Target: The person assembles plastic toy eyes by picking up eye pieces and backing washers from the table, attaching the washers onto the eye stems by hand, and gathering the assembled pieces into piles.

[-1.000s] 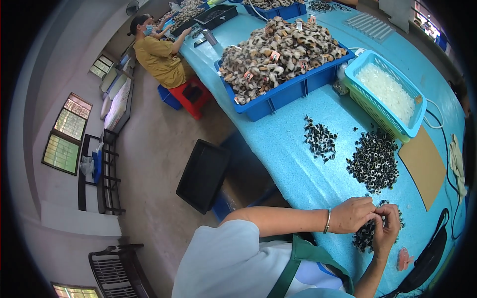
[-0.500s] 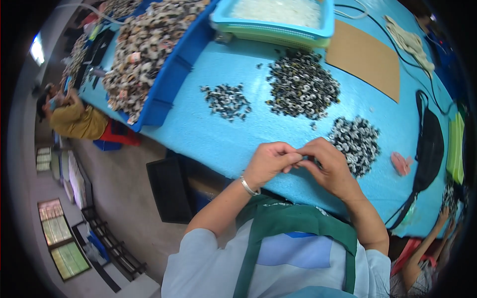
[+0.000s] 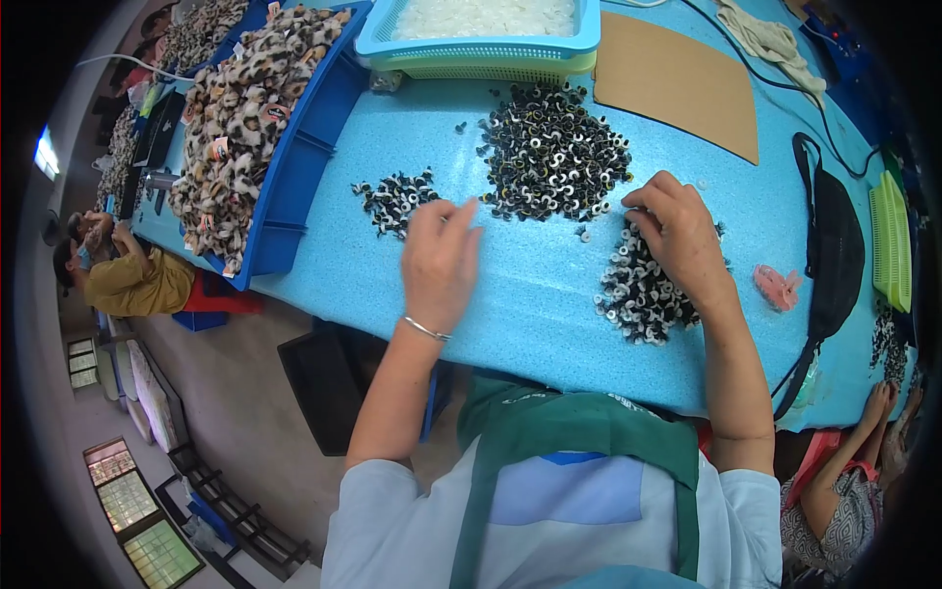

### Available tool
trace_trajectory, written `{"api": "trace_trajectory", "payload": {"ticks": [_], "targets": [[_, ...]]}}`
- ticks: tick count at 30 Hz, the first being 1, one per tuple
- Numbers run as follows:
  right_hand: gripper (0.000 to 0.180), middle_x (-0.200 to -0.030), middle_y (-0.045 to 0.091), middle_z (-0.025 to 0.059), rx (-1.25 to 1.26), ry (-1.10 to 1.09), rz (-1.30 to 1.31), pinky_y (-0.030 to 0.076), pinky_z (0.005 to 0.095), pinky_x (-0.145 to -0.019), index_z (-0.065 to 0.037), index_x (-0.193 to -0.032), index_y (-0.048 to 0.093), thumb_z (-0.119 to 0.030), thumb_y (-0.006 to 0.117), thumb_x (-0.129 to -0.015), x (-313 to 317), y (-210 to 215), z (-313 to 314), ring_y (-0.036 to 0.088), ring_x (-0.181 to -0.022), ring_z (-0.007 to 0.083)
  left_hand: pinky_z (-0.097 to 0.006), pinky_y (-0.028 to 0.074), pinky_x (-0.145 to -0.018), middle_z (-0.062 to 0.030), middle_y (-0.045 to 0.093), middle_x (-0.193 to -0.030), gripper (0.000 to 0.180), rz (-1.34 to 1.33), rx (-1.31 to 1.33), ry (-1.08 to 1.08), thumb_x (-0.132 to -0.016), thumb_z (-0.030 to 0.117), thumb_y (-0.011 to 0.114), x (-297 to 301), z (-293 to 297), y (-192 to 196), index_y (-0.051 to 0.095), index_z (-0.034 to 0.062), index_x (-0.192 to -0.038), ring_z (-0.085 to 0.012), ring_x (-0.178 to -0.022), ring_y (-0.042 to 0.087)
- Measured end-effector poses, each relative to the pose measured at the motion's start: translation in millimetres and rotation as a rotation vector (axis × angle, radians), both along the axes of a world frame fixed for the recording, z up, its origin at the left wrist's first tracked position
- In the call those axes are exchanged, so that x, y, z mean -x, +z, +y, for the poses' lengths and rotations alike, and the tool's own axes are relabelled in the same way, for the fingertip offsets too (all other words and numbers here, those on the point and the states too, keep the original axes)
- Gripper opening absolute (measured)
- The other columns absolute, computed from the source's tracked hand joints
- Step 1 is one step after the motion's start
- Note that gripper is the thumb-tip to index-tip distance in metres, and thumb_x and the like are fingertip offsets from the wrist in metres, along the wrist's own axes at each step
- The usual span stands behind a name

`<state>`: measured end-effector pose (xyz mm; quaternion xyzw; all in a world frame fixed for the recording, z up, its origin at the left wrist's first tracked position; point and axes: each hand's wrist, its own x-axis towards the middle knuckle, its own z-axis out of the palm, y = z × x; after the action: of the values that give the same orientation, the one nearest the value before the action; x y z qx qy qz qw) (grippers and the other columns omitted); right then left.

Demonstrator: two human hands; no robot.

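My left hand (image 3: 439,265) is over the blue table at the right edge of a small pile of black and white plastic pieces (image 3: 383,201). Its fingers are stretched forward and slightly blurred; no piece shows in them. My right hand (image 3: 682,236) hovers above the pile of black pieces with white rings (image 3: 633,290), partly covering it. Its fingers are curled together toward the thumb, and whatever they may hold is hidden. Between and beyond both hands spreads a larger pile of black pieces (image 3: 554,157), some with white or yellowish rings.
A blue bin (image 3: 285,187) heaped with spotted plush pieces (image 3: 245,118) stands at left. Behind are a light-blue basket (image 3: 481,47) of whitish pieces and brown cardboard (image 3: 677,88). A pink scrap (image 3: 777,287) and black waist bag (image 3: 834,255) lie right. Other people sit at both sides.
My hands were together at the near part of the table; they have parted. The left moved toward the small pile, the right up over the right pile. The view has shifted slightly.
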<state>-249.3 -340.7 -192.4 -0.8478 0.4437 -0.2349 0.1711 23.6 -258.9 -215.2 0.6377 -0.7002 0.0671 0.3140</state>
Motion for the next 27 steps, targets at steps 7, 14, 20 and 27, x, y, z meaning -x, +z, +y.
{"api": "trace_trajectory", "payload": {"ticks": [7, 14, 20, 27], "targets": [[0.015, -0.086, 0.058, 0.0095, 0.006, 0.028, 0.039, 0.043, 0.0403, -0.074, -0.005, -0.088, 0.063, -0.006, 0.072, -0.076, -23.6, -8.4, -4.6, 0.057, -0.082, 0.0309, -0.035, 0.050, -0.063, -0.0086, 0.059, -0.086, 0.026, 0.207, -0.079, -0.369, -0.073, 0.002, 0.074, 75.9, -16.0, -4.5, 0.066, 0.0061, -0.097, -0.0256, -0.078, 0.059], [0.009, -0.096, 0.064, 0.0087, -0.309, -0.050, -0.415, 0.051, 0.0298, -0.074, 0.000, -0.090, 0.059, 0.001, 0.064, -0.083, -13.1, 9.1, 2.3, 0.066, -0.083, 0.0181, -0.037, 0.049, -0.062, -0.0085, 0.059, -0.083, 0.021, 0.164, -0.133, -0.397, -0.075, 0.005, 0.072, 75.1, -23.9, -20.7, 0.066, 0.0046, -0.096, -0.0256, -0.074, 0.059], [0.010, -0.089, 0.067, 0.0066, -0.660, 0.003, -0.684, 0.053, 0.0241, -0.066, 0.001, -0.093, 0.065, -0.003, 0.068, -0.084, -6.1, 14.9, 28.5, 0.069, -0.076, 0.0135, -0.023, 0.037, -0.048, 0.0002, 0.061, -0.075, 0.011, 1.359, -0.708, -0.192, -0.090, 0.012, 0.067, 63.7, -10.6, 6.2, 0.068, 0.0016, -0.095, -0.0088, -0.058, 0.049], [0.009, -0.080, 0.063, 0.0067, -0.413, 0.111, -0.597, 0.048, 0.0259, -0.058, -0.001, -0.089, 0.068, -0.005, 0.072, -0.082, -17.2, 3.0, 43.3, 0.062, -0.066, 0.0133, -0.019, 0.031, -0.047, 0.0017, 0.057, -0.072, 0.015, 1.836, -0.879, -0.273, -0.093, 0.016, 0.065, 68.8, -3.6, 5.9, 0.068, 0.0013, -0.096, -0.0037, -0.058, 0.044]]}}
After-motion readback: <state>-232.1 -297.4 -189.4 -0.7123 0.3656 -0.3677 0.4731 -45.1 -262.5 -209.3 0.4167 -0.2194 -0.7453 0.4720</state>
